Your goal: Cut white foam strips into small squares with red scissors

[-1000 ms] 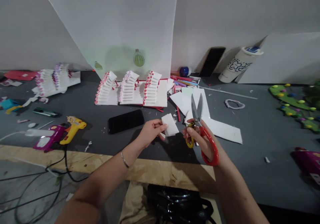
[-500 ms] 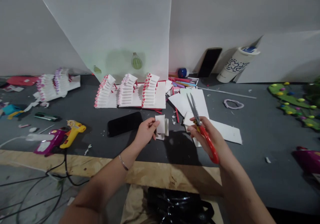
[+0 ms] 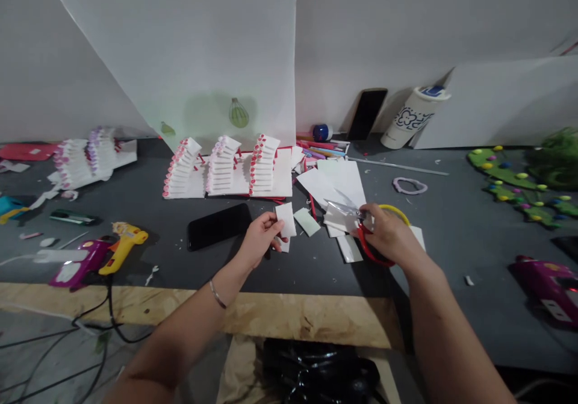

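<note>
My left hand [image 3: 261, 235] pinches a small white card piece [image 3: 286, 219] between thumb and fingers. Another white piece shows partly behind and below those fingers. A loose pale rectangle of card [image 3: 307, 221] lies on the table just right of it. My right hand [image 3: 389, 233] is closed on scissors [image 3: 343, 209] with a red and a yellow handle. Their blades are spread and point left, low over white card scraps [image 3: 349, 249]. Where the fingers meet the handles is partly hidden.
A black phone [image 3: 219, 226] lies left of my left hand. Behind stand white fan-like models [image 3: 221, 172] with red and pink tips. A yellow glue gun [image 3: 124, 247] rests at left; a patterned tumbler [image 3: 413, 118] stands at back right. Table edge [image 3: 289, 316] is wooden.
The scissors have swung from upright to lying low, pointing left, with their blades and handles spread apart. A small card piece now lies loose beside my left hand. The view has shifted slightly.
</note>
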`<action>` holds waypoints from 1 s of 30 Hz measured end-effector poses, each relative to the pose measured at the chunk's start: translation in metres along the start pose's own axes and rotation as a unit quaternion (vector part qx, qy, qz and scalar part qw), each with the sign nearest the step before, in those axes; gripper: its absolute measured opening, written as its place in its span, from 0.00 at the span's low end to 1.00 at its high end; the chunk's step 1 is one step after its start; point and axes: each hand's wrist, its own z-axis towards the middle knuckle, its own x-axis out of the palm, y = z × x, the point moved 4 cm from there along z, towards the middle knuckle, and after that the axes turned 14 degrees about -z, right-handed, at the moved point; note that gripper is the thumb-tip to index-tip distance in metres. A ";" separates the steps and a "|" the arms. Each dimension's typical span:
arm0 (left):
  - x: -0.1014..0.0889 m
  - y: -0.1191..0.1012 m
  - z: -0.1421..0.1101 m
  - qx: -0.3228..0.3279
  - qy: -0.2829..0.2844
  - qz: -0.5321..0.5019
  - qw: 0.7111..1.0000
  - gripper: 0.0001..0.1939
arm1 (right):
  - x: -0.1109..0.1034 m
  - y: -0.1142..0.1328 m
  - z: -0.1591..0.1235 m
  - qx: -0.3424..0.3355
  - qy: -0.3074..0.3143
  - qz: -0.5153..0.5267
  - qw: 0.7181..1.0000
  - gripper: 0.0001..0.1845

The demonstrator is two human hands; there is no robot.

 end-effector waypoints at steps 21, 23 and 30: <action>0.010 0.015 -0.004 -0.094 0.042 -0.086 0.991 0.23 | -0.028 0.051 0.000 -0.151 -0.033 0.125 0.980 0.20; 0.011 0.018 -0.004 -0.099 0.036 -0.091 0.990 0.24 | -0.029 0.061 0.001 -0.171 -0.022 0.115 0.978 0.19; 0.007 0.015 -0.004 -0.018 -0.012 -0.095 0.995 0.25 | -0.045 0.069 -0.003 -0.076 -0.116 0.147 0.979 0.17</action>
